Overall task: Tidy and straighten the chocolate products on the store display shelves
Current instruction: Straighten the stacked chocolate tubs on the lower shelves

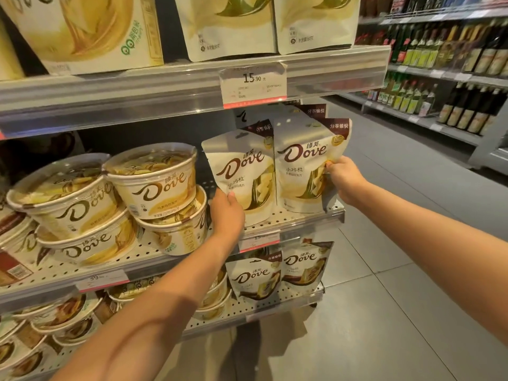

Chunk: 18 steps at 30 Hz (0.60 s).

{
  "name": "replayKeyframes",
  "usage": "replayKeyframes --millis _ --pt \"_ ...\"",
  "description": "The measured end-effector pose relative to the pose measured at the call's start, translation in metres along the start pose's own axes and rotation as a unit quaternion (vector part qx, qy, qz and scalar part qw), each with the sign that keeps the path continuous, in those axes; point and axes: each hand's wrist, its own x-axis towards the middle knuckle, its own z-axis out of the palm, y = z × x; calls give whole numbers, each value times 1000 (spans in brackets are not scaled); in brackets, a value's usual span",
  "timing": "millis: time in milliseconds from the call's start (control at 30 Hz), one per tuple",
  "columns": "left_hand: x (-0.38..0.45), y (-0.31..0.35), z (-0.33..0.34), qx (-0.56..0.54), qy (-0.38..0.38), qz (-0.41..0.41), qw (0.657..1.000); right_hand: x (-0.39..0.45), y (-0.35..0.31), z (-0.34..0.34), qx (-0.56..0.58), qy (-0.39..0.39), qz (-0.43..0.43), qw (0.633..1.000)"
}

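Two white Dove chocolate pouches stand upright side by side at the right end of the middle shelf (297,218). My left hand (226,213) grips the lower left edge of the left pouch (244,171), thumb on its front. My right hand (345,178) pinches the right edge of the right pouch (301,171). More pouches stand behind these two, mostly hidden. Left of the pouches, white Dove tubs (154,180) are stacked two high, some tilted.
The shelf above carries large cream bags (228,26) and a price tag reading 15.90 (254,83). The shelf below holds more Dove pouches (255,279) and tubs. Across the grey tiled aisle (384,270) stand shelves of bottles (453,56).
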Motion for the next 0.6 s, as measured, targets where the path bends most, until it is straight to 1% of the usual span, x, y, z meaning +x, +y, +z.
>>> replayKeyframes --millis 133,200,433,533,600 --pt "8 4 5 8 12 -34 999 6 3 1 -14 -7 -1 1000" --pt "12 4 6 0 16 -58 998 7 2 2 -16 4 0 1000" --pt "17 11 4 -141 20 -132 981 9 6 -1 -15 53 22 998" --pt "13 7 2 -164 20 -146 975 2 11 2 -5 63 24 998" --pt "11 0 3 -148 12 -154 977 -4 12 3 -2 74 19 997"
